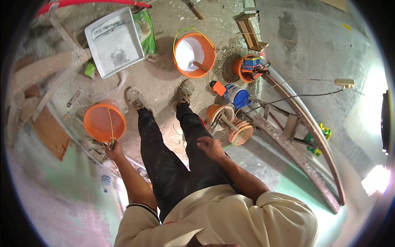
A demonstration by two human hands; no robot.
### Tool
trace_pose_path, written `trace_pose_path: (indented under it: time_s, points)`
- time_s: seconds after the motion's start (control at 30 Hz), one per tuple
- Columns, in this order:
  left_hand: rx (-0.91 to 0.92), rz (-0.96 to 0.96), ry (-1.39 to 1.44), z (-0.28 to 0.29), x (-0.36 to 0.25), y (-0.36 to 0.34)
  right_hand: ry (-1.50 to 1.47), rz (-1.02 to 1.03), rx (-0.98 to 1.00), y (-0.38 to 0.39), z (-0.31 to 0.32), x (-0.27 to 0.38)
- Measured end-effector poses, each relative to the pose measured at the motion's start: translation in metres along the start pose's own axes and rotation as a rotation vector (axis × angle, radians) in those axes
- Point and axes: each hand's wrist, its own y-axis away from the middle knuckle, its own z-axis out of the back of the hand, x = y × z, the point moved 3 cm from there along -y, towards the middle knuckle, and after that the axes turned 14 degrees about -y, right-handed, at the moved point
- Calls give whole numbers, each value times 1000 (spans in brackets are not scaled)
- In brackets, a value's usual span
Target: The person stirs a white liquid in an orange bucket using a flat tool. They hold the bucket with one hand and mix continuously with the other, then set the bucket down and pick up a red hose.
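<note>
At the left, my left hand point(113, 150) closes around the thin yellow handle point(110, 123) of an orange bucket point(94, 136). Cloudy, pinkish liquid stands in that bucket. My right hand point(210, 148) hangs by my right thigh, its fingers loosely bent and apart, with nothing seen in it. Ahead of my feet, another orange bucket point(209, 61) contains smooth white material. A tool with a wooden handle point(200, 66) leans inside it.
A white tray point(139, 41) lies ahead left beside a green bag point(149, 35). To the right are a blue-lidded tub point(238, 98), stacked buckets point(242, 133), a small bucket of boxes point(238, 68) and a leaning ladder point(273, 133). Wooden pieces point(41, 72) stand left; a bottle point(106, 177) lies nearer.
</note>
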Motion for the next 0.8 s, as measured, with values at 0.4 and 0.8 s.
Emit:
trace_pose_path:
  time_s: [0.4,0.8]
  points:
    - [-93,-122,-602,-99,-5,126,-467,28,-49,17,-7,-18]
    - [229,-318,-1228,-198,116,343,-344,442,-104,9,25,52]
